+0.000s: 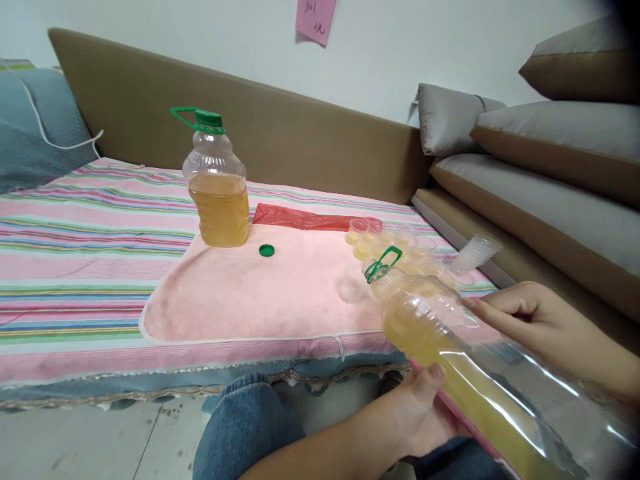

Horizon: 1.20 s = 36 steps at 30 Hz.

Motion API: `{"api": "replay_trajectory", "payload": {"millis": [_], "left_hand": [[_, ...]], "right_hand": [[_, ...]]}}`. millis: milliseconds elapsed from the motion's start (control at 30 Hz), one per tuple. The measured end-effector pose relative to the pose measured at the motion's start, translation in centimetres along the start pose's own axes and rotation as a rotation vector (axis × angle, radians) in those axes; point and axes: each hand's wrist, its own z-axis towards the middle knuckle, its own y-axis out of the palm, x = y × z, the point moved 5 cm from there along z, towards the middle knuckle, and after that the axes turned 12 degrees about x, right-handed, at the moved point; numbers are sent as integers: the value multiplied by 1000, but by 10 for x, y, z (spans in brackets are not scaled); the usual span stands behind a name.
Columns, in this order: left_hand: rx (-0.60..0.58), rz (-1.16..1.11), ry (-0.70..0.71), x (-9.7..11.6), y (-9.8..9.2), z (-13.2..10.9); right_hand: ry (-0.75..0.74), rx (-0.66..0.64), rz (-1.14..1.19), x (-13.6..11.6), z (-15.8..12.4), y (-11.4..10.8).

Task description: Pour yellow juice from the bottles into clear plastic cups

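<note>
At the bottom of the frame a knee in blue jeans (245, 427) pokes up, and just right of it the left hand (425, 413) cups the tilted bottle (450, 347) from below, thumb pressed flat on its side and the other fingers hidden underneath. That bottle lies slanted across the lower right, yellow liquid pooled along its lower side, its open neck and green ring handle pointing up-left toward the middle. The right hand (530, 320) comes in from the right edge, fingers bent and close together with their tips on the bottle's shoulder; whether it truly grips I cannot tell. Just beyond the neck sits an empty clear cup (350, 288) on the pink towel (250, 300), then a cluster of small filled cups (385, 243) right of centre. A loose green cap (267, 251) lies mid-frame, a red plastic bag (310, 219) behind it, and a capped standing bottle (217, 187) upper left of centre. A pink note (316, 19) hangs on the wall at the top.
</note>
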Motion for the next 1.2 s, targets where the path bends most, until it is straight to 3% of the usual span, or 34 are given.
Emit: {"api": "replay_trajectory", "payload": {"millis": [267, 567, 767, 1200], "left_hand": [[9, 30, -20, -1, -1, -1], [-19, 27, 0, 7, 12, -4], [41, 20, -31, 4, 7, -2], [-19, 45, -7, 8, 10, -3]], "right_hand": [[-21, -8, -2, 1, 3, 0], [-11, -40, -19, 1, 4, 1], [-17, -38, -2, -1, 5, 1], [12, -39, -54, 0, 5, 0]]}}
